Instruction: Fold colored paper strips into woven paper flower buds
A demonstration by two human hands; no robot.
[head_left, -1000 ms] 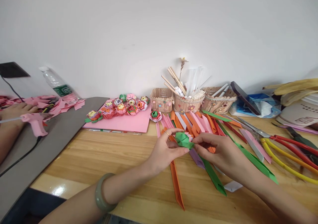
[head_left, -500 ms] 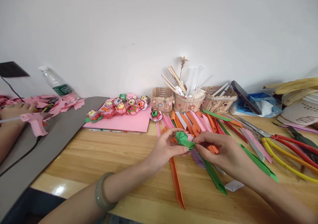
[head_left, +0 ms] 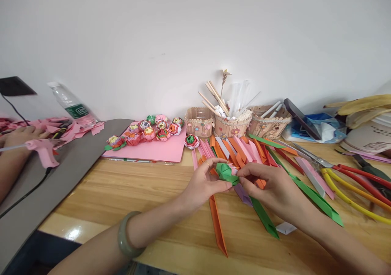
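Note:
Between my hands, above the wooden table, is a folded paper flower (head_left: 224,170) with a green centre and a little pink at its far side. My left hand (head_left: 205,180) grips it from the left, thumb along its near edge. On the other side my right hand (head_left: 265,180) pinches the flower's right edge between thumb and forefinger. Beneath and behind the hands spread many folded paper strips (head_left: 241,149) in orange, pink, green and white. One orange strip (head_left: 217,226) points toward me, and a green strip (head_left: 264,217) lies under my right hand.
Finished paper flowers (head_left: 148,133) rest on a pink sheet (head_left: 152,153). Decorated baskets (head_left: 232,125) with sticks stand by the wall. Red-handled scissors (head_left: 332,167) and yellow-handled ones lie at right. At left are a pink glue gun (head_left: 42,151), a bottle (head_left: 69,100) and another person's hand (head_left: 23,138).
My right hand has shifted very slightly at the flower's edge. Both hands keep their hold. The other person's hand at left has moved a little to the right.

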